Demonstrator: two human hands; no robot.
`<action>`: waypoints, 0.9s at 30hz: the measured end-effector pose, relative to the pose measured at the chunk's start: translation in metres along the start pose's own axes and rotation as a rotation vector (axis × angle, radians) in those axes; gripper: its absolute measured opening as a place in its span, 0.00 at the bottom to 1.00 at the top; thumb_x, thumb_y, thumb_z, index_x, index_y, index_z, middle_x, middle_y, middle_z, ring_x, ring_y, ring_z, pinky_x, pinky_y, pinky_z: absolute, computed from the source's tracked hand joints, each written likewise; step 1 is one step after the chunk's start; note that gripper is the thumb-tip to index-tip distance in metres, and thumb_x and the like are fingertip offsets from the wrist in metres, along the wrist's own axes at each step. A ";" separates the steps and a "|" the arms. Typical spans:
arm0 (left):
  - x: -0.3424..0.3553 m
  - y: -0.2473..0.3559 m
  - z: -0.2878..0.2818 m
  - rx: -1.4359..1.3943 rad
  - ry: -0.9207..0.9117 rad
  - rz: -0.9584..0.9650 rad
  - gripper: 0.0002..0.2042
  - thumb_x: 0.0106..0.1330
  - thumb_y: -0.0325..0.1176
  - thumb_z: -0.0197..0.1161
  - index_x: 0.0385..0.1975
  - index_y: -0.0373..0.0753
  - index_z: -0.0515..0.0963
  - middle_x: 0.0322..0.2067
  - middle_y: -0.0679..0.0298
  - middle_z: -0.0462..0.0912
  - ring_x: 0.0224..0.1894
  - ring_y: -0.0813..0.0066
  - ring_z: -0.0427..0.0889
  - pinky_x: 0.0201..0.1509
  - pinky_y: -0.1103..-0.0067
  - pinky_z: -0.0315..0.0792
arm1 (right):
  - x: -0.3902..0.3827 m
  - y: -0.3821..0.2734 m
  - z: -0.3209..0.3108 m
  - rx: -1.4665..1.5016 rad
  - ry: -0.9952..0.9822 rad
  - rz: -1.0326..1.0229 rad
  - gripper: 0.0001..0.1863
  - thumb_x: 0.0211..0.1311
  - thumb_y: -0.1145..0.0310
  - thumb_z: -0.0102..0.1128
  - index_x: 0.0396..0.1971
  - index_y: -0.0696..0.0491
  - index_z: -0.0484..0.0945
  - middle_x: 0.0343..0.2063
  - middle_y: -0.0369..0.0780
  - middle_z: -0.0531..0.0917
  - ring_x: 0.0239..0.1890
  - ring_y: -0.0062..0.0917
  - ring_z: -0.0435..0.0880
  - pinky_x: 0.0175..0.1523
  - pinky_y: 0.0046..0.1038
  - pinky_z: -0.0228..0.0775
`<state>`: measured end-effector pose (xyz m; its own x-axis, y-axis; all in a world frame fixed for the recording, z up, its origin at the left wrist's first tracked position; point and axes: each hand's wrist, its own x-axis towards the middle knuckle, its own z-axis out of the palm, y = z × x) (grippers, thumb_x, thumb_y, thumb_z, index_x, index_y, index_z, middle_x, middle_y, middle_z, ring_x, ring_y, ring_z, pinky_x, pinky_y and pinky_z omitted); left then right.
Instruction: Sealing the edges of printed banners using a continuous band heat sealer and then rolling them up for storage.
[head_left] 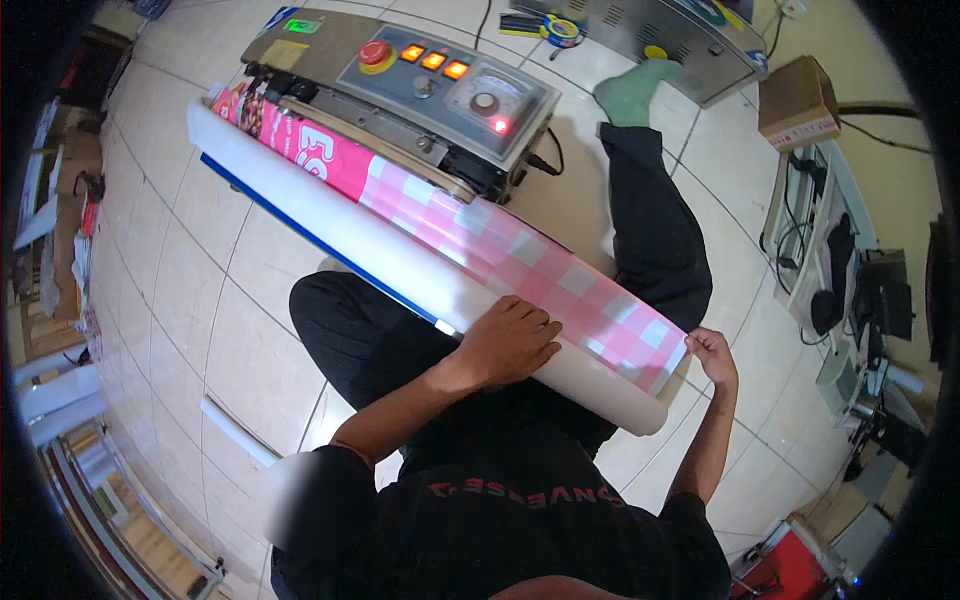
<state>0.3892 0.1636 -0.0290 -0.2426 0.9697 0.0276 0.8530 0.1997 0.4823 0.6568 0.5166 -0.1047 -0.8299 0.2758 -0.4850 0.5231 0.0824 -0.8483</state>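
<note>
A printed banner sheet, pink-and-white checked with a bright pink end, lies partly unrolled across my lap, its white back forming a long roll. My left hand curls over the top of that roll, near its right end, and holds it. At the sheet's right corner my right hand pinches the edge between thumb and fingers. The sheet's far edge runs along the front of a grey band sealing machine with lit orange switches and a red stop button. A blue strip shows beneath the roll.
My bent legs, in black trousers, flank the sheet on the tiled floor. A tape measure lies beyond the machine, near a metal cabinet. A cardboard box stands at the right; a white tube lies left.
</note>
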 end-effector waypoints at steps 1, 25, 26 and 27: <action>0.000 -0.002 0.000 -0.018 -0.006 -0.006 0.12 0.66 0.41 0.56 0.42 0.42 0.79 0.37 0.63 0.81 0.44 0.67 0.78 0.53 0.71 0.67 | 0.000 -0.005 0.002 0.002 0.015 0.001 0.10 0.66 0.69 0.57 0.27 0.59 0.78 0.21 0.33 0.81 0.26 0.16 0.78 0.35 0.21 0.70; -0.046 -0.008 0.014 0.074 0.438 -0.123 0.09 0.58 0.34 0.61 0.37 0.40 0.77 0.38 0.62 0.78 0.47 0.64 0.75 0.63 0.64 0.63 | 0.018 -0.054 0.036 -0.020 -0.021 -0.001 0.11 0.69 0.66 0.54 0.31 0.58 0.76 0.18 0.36 0.78 0.19 0.16 0.76 0.24 0.20 0.70; -0.047 -0.001 0.021 0.088 0.443 -0.141 0.09 0.58 0.34 0.61 0.37 0.40 0.77 0.38 0.62 0.78 0.47 0.64 0.75 0.63 0.64 0.63 | 0.021 -0.055 0.039 -0.022 -0.041 -0.012 0.11 0.69 0.66 0.54 0.31 0.58 0.76 0.18 0.36 0.78 0.19 0.16 0.76 0.24 0.20 0.70; -0.047 0.006 0.028 0.084 0.411 -0.143 0.10 0.57 0.34 0.61 0.37 0.40 0.78 0.39 0.62 0.78 0.48 0.64 0.75 0.65 0.63 0.61 | 0.023 -0.057 0.042 -0.015 -0.014 0.004 0.10 0.69 0.66 0.55 0.31 0.57 0.77 0.18 0.35 0.78 0.18 0.16 0.76 0.23 0.19 0.69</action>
<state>0.4191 0.1232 -0.0521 -0.5102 0.7984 0.3198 0.8279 0.3552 0.4341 0.6000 0.4778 -0.0768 -0.8303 0.2625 -0.4916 0.5293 0.0954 -0.8431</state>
